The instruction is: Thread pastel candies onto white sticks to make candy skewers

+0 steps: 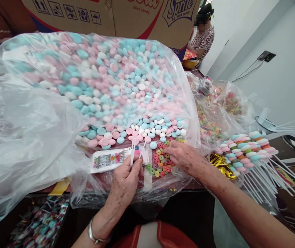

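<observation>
Upright white sticks (132,151) are pinched between the thumb and fingers of the left hand (126,181), just right of a flat printed packet (106,161), while the right hand (186,156) reaches its bunched fingertips into the ring candies (160,163), though whether they grip one cannot be told. The step in hand looks like picking out a ring, and the next move seems to call for a light pinch and steady sticks. Behind spill round candies (160,126) from a clear bag (189,113); candy-threaded sticks (248,151) lie farther right, beside gold ties (221,165).
</observation>
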### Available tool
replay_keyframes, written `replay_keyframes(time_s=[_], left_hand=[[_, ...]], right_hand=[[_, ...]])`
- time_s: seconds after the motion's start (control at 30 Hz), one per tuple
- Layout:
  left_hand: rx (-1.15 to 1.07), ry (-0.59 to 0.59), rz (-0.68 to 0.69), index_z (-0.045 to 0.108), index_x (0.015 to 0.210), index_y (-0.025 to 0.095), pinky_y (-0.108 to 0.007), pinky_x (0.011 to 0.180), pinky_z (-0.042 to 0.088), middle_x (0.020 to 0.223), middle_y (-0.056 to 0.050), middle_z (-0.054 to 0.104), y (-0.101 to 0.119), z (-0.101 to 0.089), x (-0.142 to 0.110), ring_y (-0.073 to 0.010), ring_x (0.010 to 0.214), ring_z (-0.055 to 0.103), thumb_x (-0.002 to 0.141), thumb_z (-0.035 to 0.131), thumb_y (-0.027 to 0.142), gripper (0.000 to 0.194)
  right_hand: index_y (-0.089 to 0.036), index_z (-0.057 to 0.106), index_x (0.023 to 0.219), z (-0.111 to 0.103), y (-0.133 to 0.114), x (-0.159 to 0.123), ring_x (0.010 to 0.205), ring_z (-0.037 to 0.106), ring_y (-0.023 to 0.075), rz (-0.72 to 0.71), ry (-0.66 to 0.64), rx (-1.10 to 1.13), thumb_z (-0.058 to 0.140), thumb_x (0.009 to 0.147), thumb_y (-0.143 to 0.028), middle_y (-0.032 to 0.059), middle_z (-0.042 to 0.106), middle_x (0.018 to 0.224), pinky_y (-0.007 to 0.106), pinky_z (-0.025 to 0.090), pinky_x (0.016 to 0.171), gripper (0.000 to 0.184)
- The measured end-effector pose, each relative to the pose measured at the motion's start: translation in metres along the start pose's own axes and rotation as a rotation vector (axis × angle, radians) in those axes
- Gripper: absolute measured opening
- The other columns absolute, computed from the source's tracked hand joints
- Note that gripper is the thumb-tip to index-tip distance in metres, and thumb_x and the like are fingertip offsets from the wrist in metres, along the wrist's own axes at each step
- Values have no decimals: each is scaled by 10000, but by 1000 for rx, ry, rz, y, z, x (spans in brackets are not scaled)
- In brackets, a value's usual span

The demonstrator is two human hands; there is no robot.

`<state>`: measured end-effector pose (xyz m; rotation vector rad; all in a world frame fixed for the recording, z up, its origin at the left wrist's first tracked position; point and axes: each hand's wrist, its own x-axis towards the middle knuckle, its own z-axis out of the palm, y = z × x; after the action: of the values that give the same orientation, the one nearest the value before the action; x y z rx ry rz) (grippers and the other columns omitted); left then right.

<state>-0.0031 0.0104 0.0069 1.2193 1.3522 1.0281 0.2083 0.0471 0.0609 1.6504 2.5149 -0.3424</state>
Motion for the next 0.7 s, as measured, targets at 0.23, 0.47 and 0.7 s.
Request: replay_keyframes(time_s=[0.23, 0.47, 0.7], left_hand=[[-21, 3, 14, 613, 781, 170, -195, 391, 311, 540, 33, 536, -1, 1, 0, -90, 421, 406, 876, 547, 420, 276], [-25, 10, 8, 608, 788, 174, -195, 396, 304, 550, 33, 541, -2, 1, -2, -88, 419, 399, 885, 526, 415, 273], [-16, -23, -4, 572, 748, 184, -200, 411, 284, 539, 47, 514, -2, 1, 1, -90, 412, 368, 895, 499, 414, 282]], right_hand=[[-184, 676, 982, -3, -8, 10, 830, 547, 164, -22, 10, -58, 477, 906, -126, 66, 597, 924, 240, 396, 691, 220], [-169, 657, 909, 0, -9, 18, 831, 579, 196, -79, 40, -92, 452, 924, -169, 98, 621, 925, 266, 404, 674, 205], [-168, 619, 818, -8, -1, 12, 551, 498, 114, 105, 52, 921, 502, 858, -328, -32, 553, 613, 229, 383, 531, 202]])
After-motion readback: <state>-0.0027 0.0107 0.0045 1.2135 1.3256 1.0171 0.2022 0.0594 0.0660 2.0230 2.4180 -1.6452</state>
